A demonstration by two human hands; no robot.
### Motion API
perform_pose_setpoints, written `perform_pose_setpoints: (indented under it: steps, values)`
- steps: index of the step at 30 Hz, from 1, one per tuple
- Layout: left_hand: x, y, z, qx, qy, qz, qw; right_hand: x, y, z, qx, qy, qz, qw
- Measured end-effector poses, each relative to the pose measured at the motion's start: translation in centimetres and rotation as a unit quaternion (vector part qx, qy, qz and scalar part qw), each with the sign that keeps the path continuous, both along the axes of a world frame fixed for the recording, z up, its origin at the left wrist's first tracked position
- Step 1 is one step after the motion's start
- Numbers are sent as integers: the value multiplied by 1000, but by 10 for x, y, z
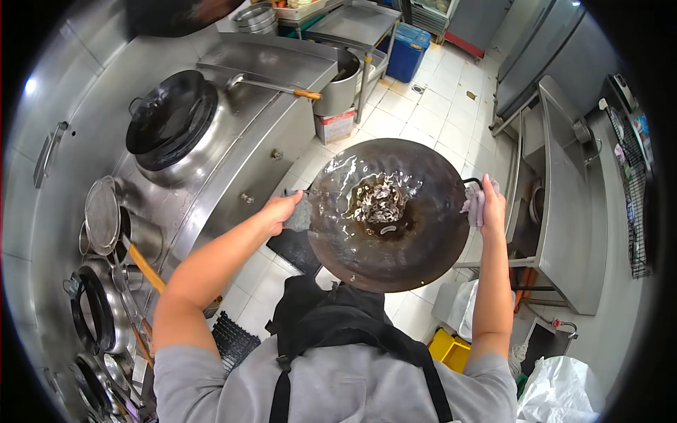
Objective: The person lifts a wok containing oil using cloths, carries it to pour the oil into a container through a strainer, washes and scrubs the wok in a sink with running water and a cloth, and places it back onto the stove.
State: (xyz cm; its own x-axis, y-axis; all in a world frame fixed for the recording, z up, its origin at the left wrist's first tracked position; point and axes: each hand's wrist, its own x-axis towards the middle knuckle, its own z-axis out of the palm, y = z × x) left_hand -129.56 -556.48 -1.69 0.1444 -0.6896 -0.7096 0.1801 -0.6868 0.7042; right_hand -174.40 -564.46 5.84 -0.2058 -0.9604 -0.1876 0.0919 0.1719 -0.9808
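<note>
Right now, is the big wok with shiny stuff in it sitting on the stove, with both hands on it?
Not quite: the wok isn't on the stove. The head view shows it held up over the floor, with the left hand and right hand at its sides.

At left, a black wok (169, 116) is seated on a round steel burner (201, 163). A wooden-handled ladle (275, 87) is laid on the steel bench (248, 116) beside it. A mesh strainer (103, 215) is propped nearer. On the white tiled floor (398, 106), a blue bin (410, 53) is placed ahead; a yellow container (451, 350) is seen lower right.
</note>
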Motion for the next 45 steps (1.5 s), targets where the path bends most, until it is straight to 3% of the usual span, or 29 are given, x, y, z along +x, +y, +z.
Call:
perform_pose_setpoints:
  steps: [4,9,16,21,24,26,32,33,34,37,39,45]
  values:
    - [-32,-31,-31,14,-12,9,1000,-37,-11,-18,15,6,-34,999]
    - [-65,-64,8,-51,-77,34,995,-64,-47,-38,29,-34,-51,998]
    - [-61,-158,-18,-148,-10,70,986,-71,-125,-48,49,-81,-73,993]
    - [-62,-215,-38,-193,-80,108,972,-66,-182,-45,42,-78,-93,992]
    - [-65,-233,-49,-150,-153,129,968,-78,-224,-59,32,-82,-75,993]
    - [-83,-234,-9,-143,-213,167,952,-63,-251,-53,24,-104,-81,991]
    - [-95,-208,-8,-144,-138,311,929,-53,-364,-65,45,-103,119,987]
    - [-94,-197,7,-70,-174,295,937,-37,-376,-56,47,-105,176,978]
    - [-94,-186,16,-37,-208,305,929,-8,-380,-37,54,-74,157,983]
    - [-94,-146,7,-83,-204,363,905,27,-415,-31,42,-106,312,943]
    - [-90,-123,17,-151,-110,450,873,68,-415,-11,45,-103,348,931]
    - [-75,-36,60,-210,-109,556,797,185,-380,28,69,-119,443,886]
